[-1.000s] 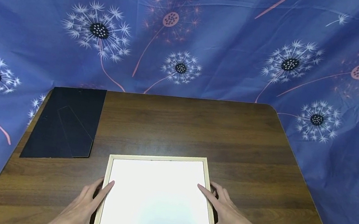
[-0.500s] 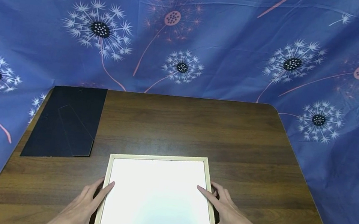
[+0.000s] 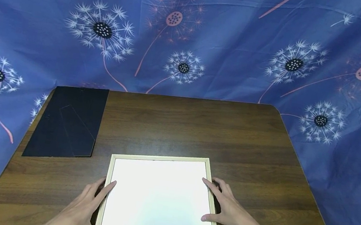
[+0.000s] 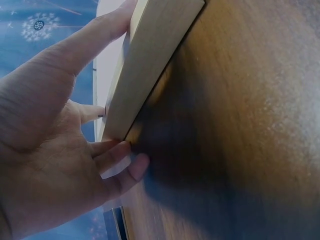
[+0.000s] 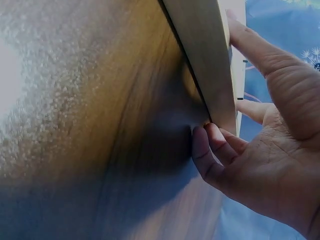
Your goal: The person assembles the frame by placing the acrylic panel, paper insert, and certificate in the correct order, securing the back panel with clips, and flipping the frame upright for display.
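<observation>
A pale wooden picture frame (image 3: 160,158) lies flat near the table's front edge, with a bright white panel (image 3: 158,201) filling it. My left hand (image 3: 80,206) holds its left side, thumb and index finger over the rim. At the opposite side my right hand (image 3: 230,212) holds the frame the same way. In the left wrist view, the other fingers of the left hand (image 4: 55,110) curl by the frame's outer wall, close to the tabletop. The right wrist view has the right hand (image 5: 285,115) with fingertips at the frame's lower edge. Small dark tabs show along the inner rim.
A black backing board (image 3: 69,120) with an easel-leg outline lies at the table's back left corner. The brown wooden table (image 3: 192,125) ends against a blue dandelion-print cloth (image 3: 231,39) hanging behind and beside it.
My right hand has slid a little farther from me along the frame's right side. The left hand and the frame stay nearly where they were.
</observation>
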Demonstrator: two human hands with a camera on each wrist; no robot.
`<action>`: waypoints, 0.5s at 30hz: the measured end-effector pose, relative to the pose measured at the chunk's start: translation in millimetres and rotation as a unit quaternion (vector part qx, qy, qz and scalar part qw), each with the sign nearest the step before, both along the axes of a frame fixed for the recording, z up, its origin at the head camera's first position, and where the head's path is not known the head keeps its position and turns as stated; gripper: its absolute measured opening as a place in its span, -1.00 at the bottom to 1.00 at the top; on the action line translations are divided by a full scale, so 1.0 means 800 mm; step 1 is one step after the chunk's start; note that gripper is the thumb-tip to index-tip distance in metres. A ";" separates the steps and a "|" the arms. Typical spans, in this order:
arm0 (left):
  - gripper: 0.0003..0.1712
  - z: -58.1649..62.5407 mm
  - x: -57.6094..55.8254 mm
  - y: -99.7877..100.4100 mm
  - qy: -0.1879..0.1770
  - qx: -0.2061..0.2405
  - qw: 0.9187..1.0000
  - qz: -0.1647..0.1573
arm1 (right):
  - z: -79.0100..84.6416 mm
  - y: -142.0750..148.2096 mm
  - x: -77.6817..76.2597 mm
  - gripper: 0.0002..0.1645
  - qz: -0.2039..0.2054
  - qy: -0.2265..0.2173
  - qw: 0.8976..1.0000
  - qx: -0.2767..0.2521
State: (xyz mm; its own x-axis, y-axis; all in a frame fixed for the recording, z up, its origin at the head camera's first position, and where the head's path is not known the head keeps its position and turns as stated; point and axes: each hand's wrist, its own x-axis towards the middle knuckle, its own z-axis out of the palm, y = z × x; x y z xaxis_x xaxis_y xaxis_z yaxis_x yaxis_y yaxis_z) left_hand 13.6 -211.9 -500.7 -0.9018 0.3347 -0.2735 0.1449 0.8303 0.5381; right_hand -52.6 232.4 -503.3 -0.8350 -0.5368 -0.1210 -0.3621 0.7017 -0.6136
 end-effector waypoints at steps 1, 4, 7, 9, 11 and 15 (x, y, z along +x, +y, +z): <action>0.43 0.000 0.000 0.000 0.002 0.001 1.000 -0.002 | 0.000 0.001 -0.001 0.23 0.001 0.002 1.000 -0.001; 0.42 0.001 -0.002 0.000 -0.002 0.008 1.000 -0.004 | 0.001 0.003 -0.001 0.21 0.003 0.008 1.000 0.001; 0.40 0.003 -0.003 -0.001 -0.012 0.018 1.000 -0.006 | 0.001 0.006 0.001 0.19 0.003 0.010 1.000 0.003; 0.35 0.006 -0.005 -0.002 -0.017 0.037 0.999 -0.007 | 0.002 0.007 0.002 0.18 0.002 0.010 1.000 0.004; 0.27 0.008 -0.008 -0.006 -0.007 0.058 0.998 -0.001 | 0.002 0.009 0.002 0.15 0.004 0.005 1.000 0.001; -0.03 0.012 -0.027 -0.027 0.061 0.120 0.990 0.040 | 0.004 0.015 -0.001 0.05 -0.005 -0.032 0.999 -0.031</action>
State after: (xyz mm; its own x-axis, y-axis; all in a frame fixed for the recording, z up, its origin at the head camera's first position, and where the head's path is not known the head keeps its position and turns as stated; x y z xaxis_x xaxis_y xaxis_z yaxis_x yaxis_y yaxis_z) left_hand -8.3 -233.6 -491.4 -0.9494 0.3033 -0.0820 0.1606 0.6928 0.7031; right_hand -53.4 244.4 -500.3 -0.8320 -0.5368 -0.1404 -0.3143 0.6645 -0.6780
